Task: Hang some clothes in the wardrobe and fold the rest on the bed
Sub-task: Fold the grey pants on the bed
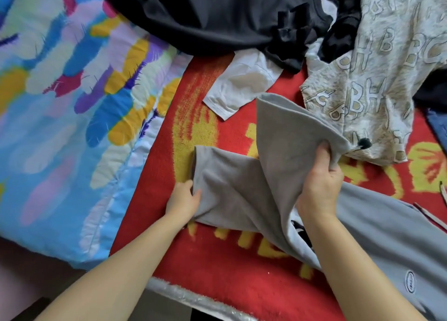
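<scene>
**Head view: both hands on a grey garment**

Head camera looks down on a bed. At left lies a bright patterned quilt (60, 117). On the red blanket (217, 267), the left hand (185, 198) pinches the grey garment (242, 195) at its left edge. The right hand (319, 182) grips a raised fold. Black clothes (217, 16), a white piece (242, 86) and a lettered shirt (372, 78) lie beyond.

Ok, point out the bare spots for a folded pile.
Red blanket below the grey garment, between the arms; a strip between quilt and white garment. Crowded at top and right: black clothes, printed shirt.
</scene>
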`<state>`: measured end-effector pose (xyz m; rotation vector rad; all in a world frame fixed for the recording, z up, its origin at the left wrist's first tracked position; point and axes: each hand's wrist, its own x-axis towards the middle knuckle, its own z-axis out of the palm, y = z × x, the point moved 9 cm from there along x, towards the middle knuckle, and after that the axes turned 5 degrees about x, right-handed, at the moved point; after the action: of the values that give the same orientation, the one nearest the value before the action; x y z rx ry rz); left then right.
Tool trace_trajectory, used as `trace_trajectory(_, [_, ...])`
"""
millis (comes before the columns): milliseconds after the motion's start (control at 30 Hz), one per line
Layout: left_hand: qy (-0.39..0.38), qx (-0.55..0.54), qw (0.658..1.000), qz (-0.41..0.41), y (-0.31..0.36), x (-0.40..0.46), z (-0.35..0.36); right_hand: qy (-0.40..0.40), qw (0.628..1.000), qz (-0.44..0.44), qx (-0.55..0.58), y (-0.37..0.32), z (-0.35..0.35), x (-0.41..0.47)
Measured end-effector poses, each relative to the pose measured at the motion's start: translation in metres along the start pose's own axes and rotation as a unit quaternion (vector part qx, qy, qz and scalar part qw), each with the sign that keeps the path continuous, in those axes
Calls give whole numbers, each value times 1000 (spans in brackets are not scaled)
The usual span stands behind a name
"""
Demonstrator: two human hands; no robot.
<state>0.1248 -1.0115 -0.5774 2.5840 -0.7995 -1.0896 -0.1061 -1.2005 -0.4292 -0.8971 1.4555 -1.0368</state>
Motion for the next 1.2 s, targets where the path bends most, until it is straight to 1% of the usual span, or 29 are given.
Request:
trace_trajectory(33, [52,-53,997,30,12,2,-17,12,1000,6,6,-2,0,-3])
trace_trajectory(100, [169,-147,970,92,32,2,-66,22,998,-12,63,-16,2,-7])
trace_trajectory(133, [189,-168,959,130,41,3,-85,18,995,-39,89,-25,5,-9])
trace_trajectory(200, [165,-161,955,188,50,7,-98,-21,992,-98,83,-41,17,-20])
trace_trajectory(233, [140,-149,960,192,46,11,-94,-57,989,-125,56,-43,28,-30])
trace_trajectory(300, [96,-117,976,157,18,18,-80,-151,973,-170,-24,-35,56,-57])
trace_trajectory(333, [77,-105,983,128,-2,19,-71,-214,956,-182,-81,-21,72,-72])
trace_trajectory(367, [61,-106,988,97,-22,19,-61,-290,927,-178,-159,1,90,-89])
trace_trajectory(400, [45,-122,989,65,-41,16,-51,-372,877,-159,-258,31,106,-106])
trace_trajectory(433, [26,-162,986,24,-57,13,-40,-442,810,-128,-365,68,112,-121])
trace_trajectory(467, [6,-230,973,-28,-70,11,-29,-490,738,-84,-455,104,109,-134])
trace_trajectory(500, [-17,-306,948,-81,-77,11,-19,-520,685,-41,-508,130,102,-142])
trace_trajectory(533, [-41,-367,921,-126,-79,13,-11,-527,668,-13,-525,143,95,-144])
trace_trajectory(567, [-66,-399,902,-152,-77,18,-6,-515,685,-2,-516,147,89,-138])
trace_trajectory(600, [-90,-407,894,-163,-72,23,-5,-489,718,-1,-496,144,83,-126])
trace_trajectory(633, [-111,-400,895,-162,-65,29,-5,-460,747,-5,-479,137,78,-111])
trace_trajectory(700, [-136,-350,917,-135,-47,35,-6,-403,783,-25,-473,121,68,-72])
trace_trajectory(767, [-132,-289,943,-93,-27,42,-7,-353,798,-55,-485,105,65,-30])
trace_trajectory(833, [-116,-270,953,-74,-8,52,-12,-316,805,-60,-499,97,67,9])
trace_trajectory(900, [-121,-266,954,-63,14,61,-16,-296,802,-40,-517,98,68,38])
trace_trajectory(967, [-133,-227,965,-12,43,65,-18,-308,783,-18,-540,108,67,46])
trace_trajectory(1000, [-127,-219,967,22,57,64,-21,-320,770,-17,-552,113,67,42])
trace_trajectory(1033, [-117,-244,961,57,72,60,-28,-327,763,-32,-557,117,66,33])
trace_trajectory(1067, [-105,-290,947,90,81,56,-38,-327,764,-60,-553,117,66,21])
trace_trajectory(1100, [-91,-326,933,122,84,53,-50,-319,773,-95,-540,114,68,9])
trace_trajectory(1133, [-69,-339,927,147,82,52,-63,-310,783,-131,-524,111,69,-3])
trace_trajectory(1167, [-38,-330,930,157,72,51,-74,-304,784,-161,-517,110,70,-14])
trace_trajectory(1200, [4,-294,945,144,54,53,-81,-307,771,-178,-528,114,70,-23])
